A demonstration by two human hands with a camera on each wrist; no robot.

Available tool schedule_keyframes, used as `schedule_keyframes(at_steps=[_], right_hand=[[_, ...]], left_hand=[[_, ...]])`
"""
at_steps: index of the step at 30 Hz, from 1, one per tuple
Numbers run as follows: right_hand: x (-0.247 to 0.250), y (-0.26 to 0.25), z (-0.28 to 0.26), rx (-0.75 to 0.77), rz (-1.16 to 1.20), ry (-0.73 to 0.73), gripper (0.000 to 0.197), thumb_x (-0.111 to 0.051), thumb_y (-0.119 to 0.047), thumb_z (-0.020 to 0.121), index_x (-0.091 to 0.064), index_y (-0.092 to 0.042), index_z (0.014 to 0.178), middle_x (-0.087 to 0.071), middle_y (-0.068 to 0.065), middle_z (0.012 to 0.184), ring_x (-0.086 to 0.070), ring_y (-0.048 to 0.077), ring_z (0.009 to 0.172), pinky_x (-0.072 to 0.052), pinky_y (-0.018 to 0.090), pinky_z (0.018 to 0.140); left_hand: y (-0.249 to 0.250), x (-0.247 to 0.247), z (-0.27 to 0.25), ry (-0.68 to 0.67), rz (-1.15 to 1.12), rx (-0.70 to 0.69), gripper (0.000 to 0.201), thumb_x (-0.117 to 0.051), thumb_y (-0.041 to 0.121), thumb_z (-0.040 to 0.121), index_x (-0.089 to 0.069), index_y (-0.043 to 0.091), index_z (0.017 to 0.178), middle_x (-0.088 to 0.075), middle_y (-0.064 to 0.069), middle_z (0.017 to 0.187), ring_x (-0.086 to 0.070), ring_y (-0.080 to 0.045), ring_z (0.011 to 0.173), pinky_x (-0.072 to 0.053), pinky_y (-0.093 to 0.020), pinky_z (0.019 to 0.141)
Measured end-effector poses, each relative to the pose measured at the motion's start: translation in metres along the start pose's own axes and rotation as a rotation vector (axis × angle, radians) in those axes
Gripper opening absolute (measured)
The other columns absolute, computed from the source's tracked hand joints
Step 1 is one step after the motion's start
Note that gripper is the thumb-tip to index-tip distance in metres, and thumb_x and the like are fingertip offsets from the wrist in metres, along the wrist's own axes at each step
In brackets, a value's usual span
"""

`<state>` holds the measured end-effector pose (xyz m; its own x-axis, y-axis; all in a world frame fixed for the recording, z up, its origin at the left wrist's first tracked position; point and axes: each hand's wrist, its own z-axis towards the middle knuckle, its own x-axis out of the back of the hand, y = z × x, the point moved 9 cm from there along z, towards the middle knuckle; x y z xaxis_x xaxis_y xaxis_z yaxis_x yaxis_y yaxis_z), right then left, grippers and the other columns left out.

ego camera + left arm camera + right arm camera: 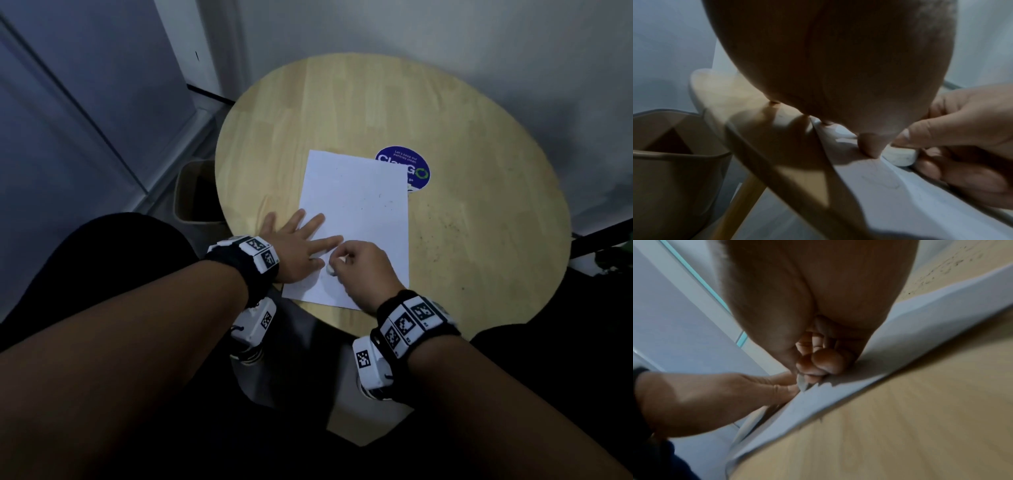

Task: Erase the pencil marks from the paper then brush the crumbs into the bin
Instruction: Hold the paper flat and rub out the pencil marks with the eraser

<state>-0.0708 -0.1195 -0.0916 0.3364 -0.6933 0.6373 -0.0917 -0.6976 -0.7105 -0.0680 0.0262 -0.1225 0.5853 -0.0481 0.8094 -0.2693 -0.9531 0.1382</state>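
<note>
A white sheet of paper lies on the round wooden table, near its front edge. My left hand lies flat with spread fingers on the sheet's lower left corner and the table beside it. My right hand pinches a white eraser and presses it onto the paper next to my left index finger. In the left wrist view the eraser sits between thumb and fingers, with faint pencil lines on the paper just in front of it. Dark crumbs dot the sheet.
A beige bin stands on the floor beside the table's left edge, also seen in the left wrist view as the bin. A blue round sticker lies partly under the paper's top right corner. Crumbs are scattered right of the sheet.
</note>
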Motion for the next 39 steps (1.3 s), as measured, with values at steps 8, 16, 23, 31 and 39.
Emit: schedule_keyframes(at_steps=[8,16,23,31,39], right_hand=[[-0.006,-0.006,-0.008,-0.037,-0.009,-0.225,0.021,-0.065,-0.015,0.093,-0.077,-0.017,0.076,-0.069,0.000,0.061,-0.059,0.015,0.047,-0.050,0.032,0.051],[-0.019,-0.014,-0.018,0.077,-0.220,-0.315,0.020,-0.069,-0.013,0.090,-0.079,-0.020,0.074,-0.073,-0.008,0.066,-0.064,0.004,0.059,-0.046,0.022,0.061],[-0.005,-0.010,-0.002,0.063,-0.062,-0.039,0.020,-0.068,-0.022,0.096,-0.074,-0.025,0.077,-0.068,-0.006,0.064,-0.064,0.009,0.065,-0.050,0.030,0.065],[-0.007,0.002,-0.008,-0.103,0.152,-0.136,0.020,-0.065,-0.016,0.094,-0.076,-0.017,0.077,-0.069,0.000,0.062,-0.054,0.016,0.046,-0.044,0.028,0.048],[-0.021,-0.013,-0.017,0.053,-0.191,-0.332,0.020,-0.069,-0.011,0.088,-0.079,-0.019,0.073,-0.073,-0.007,0.064,-0.065,0.006,0.057,-0.049,0.022,0.059]], left_hand=[[0.002,0.002,-0.002,-0.009,-0.016,-0.010,0.057,-0.022,0.059,0.111,0.012,0.065,0.156,0.032,0.011,0.170,0.029,-0.024,0.158,0.012,-0.070,0.122],[0.001,-0.001,-0.004,-0.015,-0.007,-0.011,0.057,-0.022,0.059,0.110,0.012,0.066,0.156,0.032,0.012,0.170,0.029,-0.024,0.158,0.013,-0.069,0.121],[-0.001,-0.002,0.001,-0.002,-0.018,-0.006,0.057,-0.021,0.060,0.110,0.012,0.065,0.156,0.031,0.013,0.170,0.029,-0.023,0.158,0.014,-0.070,0.121],[0.000,0.001,0.001,0.006,-0.025,-0.011,0.057,-0.022,0.059,0.110,0.012,0.066,0.155,0.031,0.012,0.170,0.029,-0.023,0.158,0.014,-0.069,0.121],[-0.001,-0.003,-0.001,-0.014,-0.017,-0.005,0.057,-0.022,0.060,0.110,0.013,0.067,0.155,0.033,0.013,0.170,0.030,-0.023,0.157,0.014,-0.069,0.121]])
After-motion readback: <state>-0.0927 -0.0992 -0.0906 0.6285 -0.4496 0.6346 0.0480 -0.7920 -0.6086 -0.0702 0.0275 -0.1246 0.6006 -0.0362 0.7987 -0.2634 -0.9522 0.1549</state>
